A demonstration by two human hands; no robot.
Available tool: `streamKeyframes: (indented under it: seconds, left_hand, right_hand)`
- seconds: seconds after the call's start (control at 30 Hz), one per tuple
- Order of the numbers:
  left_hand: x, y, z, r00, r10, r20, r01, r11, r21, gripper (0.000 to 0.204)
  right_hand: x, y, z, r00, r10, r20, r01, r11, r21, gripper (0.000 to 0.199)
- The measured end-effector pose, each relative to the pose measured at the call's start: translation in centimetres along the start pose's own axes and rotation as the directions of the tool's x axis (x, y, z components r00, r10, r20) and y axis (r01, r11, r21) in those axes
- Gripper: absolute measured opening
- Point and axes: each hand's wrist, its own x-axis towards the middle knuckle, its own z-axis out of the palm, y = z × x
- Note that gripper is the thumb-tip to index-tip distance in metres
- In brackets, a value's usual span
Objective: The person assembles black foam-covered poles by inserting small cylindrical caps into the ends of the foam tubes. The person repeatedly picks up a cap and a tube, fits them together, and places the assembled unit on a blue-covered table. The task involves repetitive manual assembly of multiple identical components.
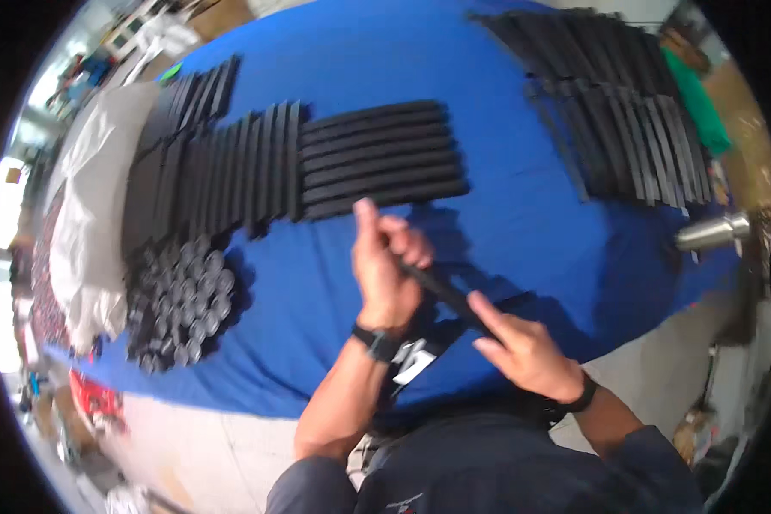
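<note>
We see the left hand closed around one end of a long black strip at the centre of the frame, above the blue table. The right hand pinches its lower end, lower right of centre. Rows of black strips lie just above, and a cluster of black cylinders sits at left.

Black strips lie on a blue cloth.
</note>
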Motion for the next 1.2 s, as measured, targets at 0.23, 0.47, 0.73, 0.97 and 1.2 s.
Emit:
streamKeyframes:
  seconds: [0.23, 0.47, 0.73, 0.97, 1.2]
  left_hand:
    - [-0.6, 1.6, 2.0, 0.992, 0.025, -0.125, -0.022, 0.999, 0.025, 0.053]
    - [-0.3, 1.0, 0.7, 0.996, -0.09, 0.016, 0.091, 0.992, -0.085, 0.05]
    - [-0.6, 1.1, 0.6, 0.998, -0.056, -0.021, 0.055, 0.998, -0.015, 0.05]
    - [-1.3, -0.1, 4.5, 0.972, 0.105, -0.209, -0.082, 0.99, 0.116, 0.046]
    - [0.3, 0.9, -0.6, 0.974, -0.101, 0.201, 0.148, 0.96, -0.236, 0.043]
  right_hand:
    - [0.4, 0.1, -2.6, 0.994, 0.004, -0.106, -0.029, 0.972, -0.233, 0.067]
    - [0.6, -1.1, -3.3, 0.76, 0.352, 0.546, -0.604, 0.692, 0.395, 0.066]
    - [0.4, -0.9, -2.2, 0.906, 0.251, 0.342, -0.358, 0.885, 0.297, 0.063]
    - [0.3, 0.8, -2.3, 0.988, 0.147, 0.04, -0.143, 0.985, -0.098, 0.063]
    - [-0.1, -0.1, -2.2, 0.747, 0.137, 0.651, -0.654, -0.031, 0.756, 0.057]
